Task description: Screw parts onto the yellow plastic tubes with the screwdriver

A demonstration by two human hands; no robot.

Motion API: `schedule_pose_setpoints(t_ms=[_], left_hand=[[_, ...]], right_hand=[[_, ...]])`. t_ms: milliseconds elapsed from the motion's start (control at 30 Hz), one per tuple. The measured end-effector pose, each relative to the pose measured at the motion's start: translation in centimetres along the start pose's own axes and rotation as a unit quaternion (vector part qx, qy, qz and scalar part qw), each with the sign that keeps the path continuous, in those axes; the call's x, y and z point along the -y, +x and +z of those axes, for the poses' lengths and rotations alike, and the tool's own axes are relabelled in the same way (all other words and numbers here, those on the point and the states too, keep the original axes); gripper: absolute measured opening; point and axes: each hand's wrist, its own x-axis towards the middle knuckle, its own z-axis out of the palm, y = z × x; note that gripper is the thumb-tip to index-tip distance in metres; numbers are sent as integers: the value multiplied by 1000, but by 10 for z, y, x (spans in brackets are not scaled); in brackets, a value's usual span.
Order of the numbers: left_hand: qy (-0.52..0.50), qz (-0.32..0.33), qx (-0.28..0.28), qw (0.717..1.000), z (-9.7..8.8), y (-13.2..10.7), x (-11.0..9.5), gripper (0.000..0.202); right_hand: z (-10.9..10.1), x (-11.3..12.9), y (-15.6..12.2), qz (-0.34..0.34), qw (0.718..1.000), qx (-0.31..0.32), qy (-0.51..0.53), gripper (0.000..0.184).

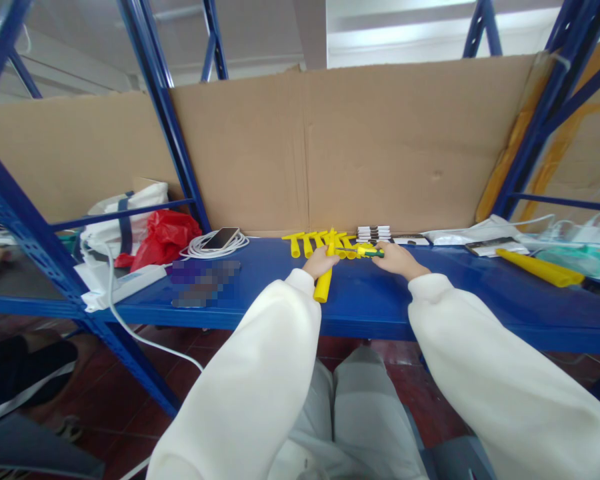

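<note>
This looks like a small workshop. A blue metal shelf (260,283) is the work table, with blue posts (169,127) at ten and two o'clock and a big cardboard wall (280,147) at twelve. In the middle, a screwdriver (366,251) is out and yellow parts (295,248) lie in a row. A white power strip (127,287) is at nine o'clock, and red floor tiles (135,420) show at seven.

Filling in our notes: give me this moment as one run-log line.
left hand: grips yellow tubular piece | right hand: holds screwdriver, shaft toward piece | blue shelf: more yellow pieces
</note>
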Motion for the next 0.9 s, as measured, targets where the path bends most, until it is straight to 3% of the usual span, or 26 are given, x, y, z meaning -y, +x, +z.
schedule_pose_setpoints(t_ms=[367, 633, 733, 900], left_hand=[[-5, 0, -1, 1000, 0, 0, -1, 9], [6, -5, -2, 1000, 0, 0, 0, 10], [6, -6, 0, 1000, 0, 0, -1, 11], [10, -8, 2, 1000, -1, -2, -4, 8]], right_hand=[[6, -5, 3, -8, 1000, 9, 5, 36], [5, -4, 3, -16, 999, -19, 25, 21], [7, -6, 4, -15, 999, -35, 18, 24], [7, -7, 3, -6, 1000, -5, 10, 32]])
